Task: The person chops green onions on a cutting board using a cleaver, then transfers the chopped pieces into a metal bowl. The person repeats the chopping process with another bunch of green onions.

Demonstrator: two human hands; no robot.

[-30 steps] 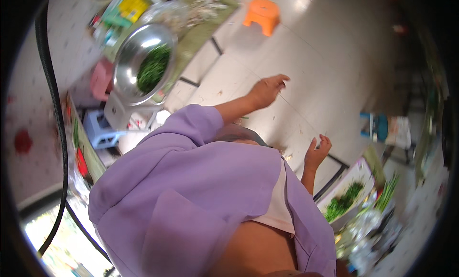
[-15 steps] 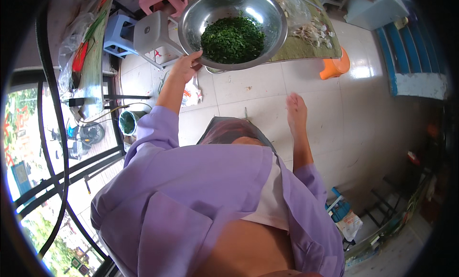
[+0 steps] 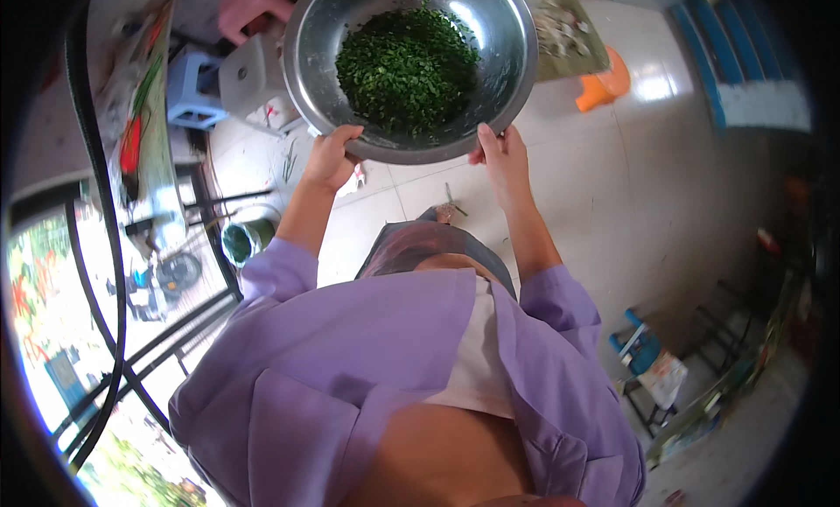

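Note:
A wide stainless steel bowl (image 3: 302, 74) fills the top middle of the view. Inside it lies a heap of finely chopped green leaves (image 3: 409, 68), with small bits stuck to the metal around them. My left hand (image 3: 332, 160) grips the rim at the near left, thumb over the edge and fingers underneath. At the near right, my right hand (image 3: 505, 155) holds the same rim, thumb on top. The bowl is tilted a little toward me, and its underside is hidden.
Behind the bowl on the right stands a table (image 3: 564, 65) with scraps on it and an orange stool (image 3: 605, 80) beside it. Grey (image 3: 252, 76), blue (image 3: 194, 89) and pink (image 3: 249, 6) stools stand at the left. A bin (image 3: 245, 240) sits by the glass door.
My right hand has come up from my side and taken hold of the bowl's rim. The bowl has come nearer, away from the table, with my left hand still on it.

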